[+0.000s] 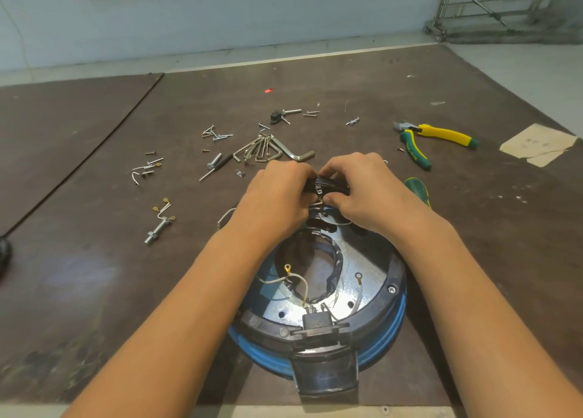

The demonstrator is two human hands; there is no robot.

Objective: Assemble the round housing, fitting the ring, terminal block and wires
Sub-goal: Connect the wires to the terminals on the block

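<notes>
Head view down two bare forearms that converge from the near corners over the round blue-rimmed housing [399, 318], which lies on the brown tabletop [94, 259] near centre. The left hand [277, 193] and right hand [356, 190] meet knuckles up at the housing's far edge. Their fingers are curled round a small black part with a metal tab [328, 185], the right thumb pressed beneath it. Most fingertips are hidden behind the backs of the hands, and the part's full shape cannot be made out. Within the housing lie a white wire with a yellow ring terminal [298, 278] and, at the near edge, a black block with metal tabs [315, 321]. A green tool handle [418, 190] is partly hidden by the right wrist. Yellow-and-green pliers [438, 136] lie far right, and steel hex keys [268, 149] lie just beyond the hands.
</notes>
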